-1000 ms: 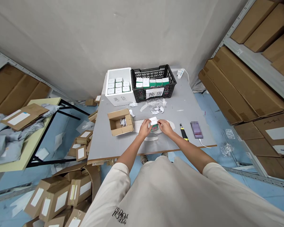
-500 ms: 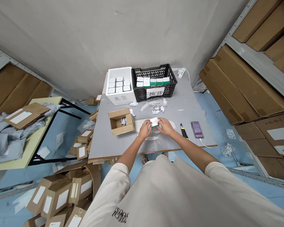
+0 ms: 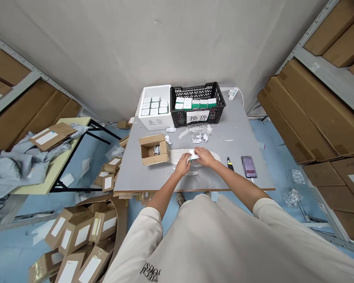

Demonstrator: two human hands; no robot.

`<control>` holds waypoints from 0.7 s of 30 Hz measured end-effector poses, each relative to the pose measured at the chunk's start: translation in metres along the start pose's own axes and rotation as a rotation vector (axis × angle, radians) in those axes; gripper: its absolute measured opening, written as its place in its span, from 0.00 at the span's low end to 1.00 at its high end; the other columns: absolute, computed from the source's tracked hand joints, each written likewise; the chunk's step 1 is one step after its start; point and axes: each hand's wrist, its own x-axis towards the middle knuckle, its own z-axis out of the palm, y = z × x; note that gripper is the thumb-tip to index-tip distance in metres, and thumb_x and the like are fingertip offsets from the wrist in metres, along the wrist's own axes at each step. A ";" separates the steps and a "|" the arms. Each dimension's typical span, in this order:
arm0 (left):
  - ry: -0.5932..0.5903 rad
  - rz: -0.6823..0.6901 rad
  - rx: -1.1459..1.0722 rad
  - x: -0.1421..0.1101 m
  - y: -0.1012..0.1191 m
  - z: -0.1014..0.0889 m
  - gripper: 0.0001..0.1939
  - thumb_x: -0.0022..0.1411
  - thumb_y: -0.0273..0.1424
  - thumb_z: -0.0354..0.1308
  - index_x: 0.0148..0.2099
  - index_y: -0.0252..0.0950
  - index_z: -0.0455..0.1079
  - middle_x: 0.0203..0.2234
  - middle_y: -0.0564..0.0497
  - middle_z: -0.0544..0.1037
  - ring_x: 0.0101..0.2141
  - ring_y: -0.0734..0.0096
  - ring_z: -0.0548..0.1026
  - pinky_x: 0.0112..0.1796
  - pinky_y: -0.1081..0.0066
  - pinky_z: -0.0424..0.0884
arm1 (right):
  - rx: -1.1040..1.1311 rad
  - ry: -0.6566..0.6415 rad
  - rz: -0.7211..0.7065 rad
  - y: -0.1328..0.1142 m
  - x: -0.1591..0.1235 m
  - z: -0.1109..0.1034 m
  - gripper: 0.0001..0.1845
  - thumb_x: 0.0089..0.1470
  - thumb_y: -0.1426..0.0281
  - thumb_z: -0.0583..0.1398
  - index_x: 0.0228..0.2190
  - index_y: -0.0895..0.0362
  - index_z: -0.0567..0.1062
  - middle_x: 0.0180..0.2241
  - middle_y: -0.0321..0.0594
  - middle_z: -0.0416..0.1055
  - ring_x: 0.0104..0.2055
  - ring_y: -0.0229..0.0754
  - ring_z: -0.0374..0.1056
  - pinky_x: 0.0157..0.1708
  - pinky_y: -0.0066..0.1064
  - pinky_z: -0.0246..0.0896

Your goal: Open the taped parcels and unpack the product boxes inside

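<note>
Holding from both sides, the left hand (image 3: 183, 165) and the right hand (image 3: 205, 157) are keeping a small box (image 3: 194, 154) squarely between them, low over the table (image 3: 153, 179) in front of the person's body. The left fingers are closing in on the near left edge, where a bit of green is showing; the right fingers are gripping from the far right, covering more of the white top. So neither hand is standing off: both are touching, and the box is lying directly between the fingertips. Its long axis is hiding under the fingers, so I'm not able to tell which way it is running. Over on the left, an open carton (image 3: 164, 151) is sitting just beyond the left hand, while a cutter (image 3: 230, 164) is lying to the right of the right hand.
</note>
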 end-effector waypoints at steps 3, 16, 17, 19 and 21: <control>0.060 0.014 -0.034 0.005 0.012 -0.002 0.23 0.66 0.24 0.50 0.62 0.42 0.66 0.58 0.43 0.70 0.55 0.61 0.73 0.55 0.58 0.73 | 0.011 0.054 -0.006 0.001 0.000 -0.016 0.15 0.53 0.72 0.66 0.42 0.53 0.71 0.47 0.46 0.73 0.44 0.52 0.65 0.42 0.37 0.58; 0.258 0.064 -0.063 0.060 0.036 -0.047 0.23 0.70 0.28 0.50 0.64 0.44 0.66 0.62 0.43 0.69 0.63 0.58 0.68 0.61 0.56 0.69 | -0.009 0.217 -0.035 -0.009 0.057 -0.087 0.17 0.52 0.63 0.68 0.41 0.53 0.69 0.41 0.45 0.74 0.42 0.53 0.66 0.40 0.37 0.55; 0.283 0.093 -0.058 0.066 0.034 -0.056 0.23 0.70 0.28 0.50 0.65 0.44 0.66 0.63 0.44 0.68 0.64 0.58 0.67 0.62 0.55 0.68 | -0.013 0.234 -0.040 -0.014 0.067 -0.094 0.18 0.53 0.62 0.68 0.41 0.53 0.69 0.41 0.45 0.74 0.42 0.53 0.66 0.40 0.37 0.55; 0.330 0.139 -0.046 0.078 0.029 -0.078 0.23 0.71 0.29 0.49 0.67 0.43 0.64 0.64 0.43 0.66 0.65 0.58 0.65 0.65 0.54 0.65 | -0.022 0.272 -0.059 -0.025 0.093 -0.108 0.19 0.54 0.59 0.68 0.42 0.53 0.69 0.42 0.47 0.73 0.43 0.54 0.65 0.42 0.38 0.56; 0.400 0.162 -0.031 0.093 0.021 -0.104 0.23 0.73 0.32 0.47 0.68 0.43 0.62 0.66 0.43 0.65 0.67 0.58 0.63 0.66 0.55 0.63 | -0.040 0.294 -0.089 -0.038 0.124 -0.120 0.20 0.56 0.58 0.67 0.43 0.54 0.69 0.45 0.48 0.72 0.45 0.54 0.65 0.44 0.39 0.57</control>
